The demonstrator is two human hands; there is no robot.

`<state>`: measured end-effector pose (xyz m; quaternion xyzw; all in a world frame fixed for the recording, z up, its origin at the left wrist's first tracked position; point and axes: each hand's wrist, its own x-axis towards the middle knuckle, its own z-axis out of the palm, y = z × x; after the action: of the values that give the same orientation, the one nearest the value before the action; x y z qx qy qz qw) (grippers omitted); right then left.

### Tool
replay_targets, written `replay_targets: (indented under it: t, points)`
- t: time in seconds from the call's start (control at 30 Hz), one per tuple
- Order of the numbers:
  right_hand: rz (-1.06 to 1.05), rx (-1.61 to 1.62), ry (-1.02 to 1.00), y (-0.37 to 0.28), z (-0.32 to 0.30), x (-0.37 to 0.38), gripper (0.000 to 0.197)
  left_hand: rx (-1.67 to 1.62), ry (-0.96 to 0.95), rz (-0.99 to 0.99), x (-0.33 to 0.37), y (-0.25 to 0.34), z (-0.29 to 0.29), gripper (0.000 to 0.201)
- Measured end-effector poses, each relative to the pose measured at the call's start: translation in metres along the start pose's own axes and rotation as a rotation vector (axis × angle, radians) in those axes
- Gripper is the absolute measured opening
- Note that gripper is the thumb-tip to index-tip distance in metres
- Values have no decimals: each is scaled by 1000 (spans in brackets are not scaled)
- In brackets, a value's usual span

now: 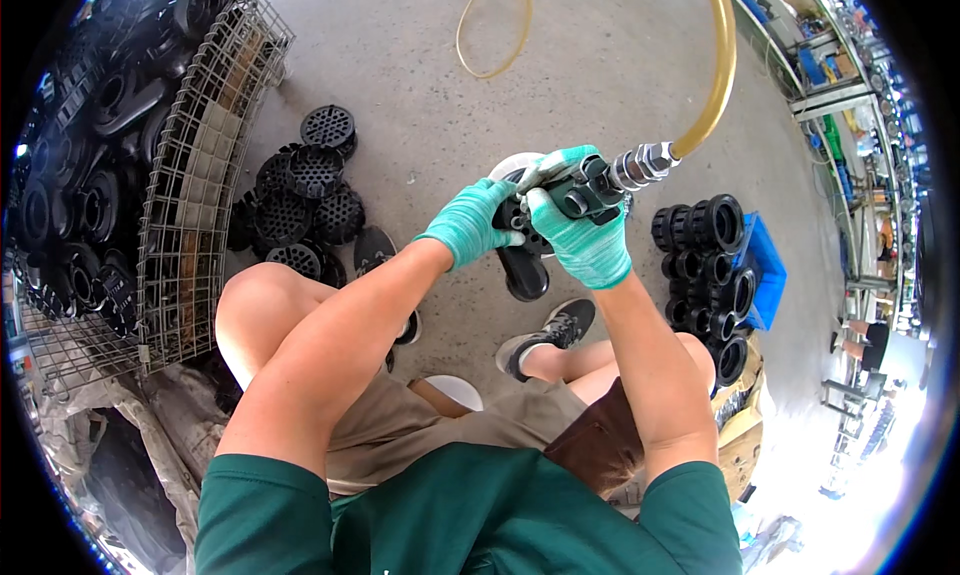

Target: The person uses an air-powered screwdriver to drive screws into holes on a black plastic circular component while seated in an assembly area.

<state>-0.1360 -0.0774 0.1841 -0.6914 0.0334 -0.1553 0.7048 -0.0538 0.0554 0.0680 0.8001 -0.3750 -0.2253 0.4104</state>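
Observation:
My left hand (468, 223), in a green glove, is closed around a black moulded part (524, 273) with a rounded lower end. Its fingers wrap the part's upper left side. My right hand (585, 237), gloved the same way, grips a black air tool (587, 189) against the top of that part. A metal coupling (643, 165) joins the tool to a yellow hose (722, 65) rising out of view. Where the tool meets the part is hidden by my fingers. Behind my hands shows the rim of a white round object (515, 163).
On the left stands a wire cage (190, 185) full of black parts (100, 205). Several perforated black discs (316, 170) lie on the floor beside it. Stacked black rings (700, 225) and a blue crate (766, 270) are at the right. A hose loop (490, 73) lies ahead.

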Motion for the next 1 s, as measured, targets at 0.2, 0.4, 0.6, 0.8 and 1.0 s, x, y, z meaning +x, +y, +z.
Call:
replay_targets:
  t: [0.2, 0.4, 0.6, 0.8, 1.0]
  points:
    - [-51, -60, -20, 1, 0, 1, 33, -22, -3, -2, 2, -9, 4, 58]
    - [-33, -37, -41, 2, 0, 0, 32, -15, 0, -7, 2, -9, 4, 55]
    - [-10, 9, -48, 0, 2, 0, 31, -82, 22, 14, 2, -10, 4, 53]
    - [-5, -23, -42, 0, 2, 1, 29, -47, 7, -20, 2, -7, 4, 52]
    - [-6, -43, -36, -2, 4, 2, 28, -107, -12, -25, 5, -16, 10, 53]
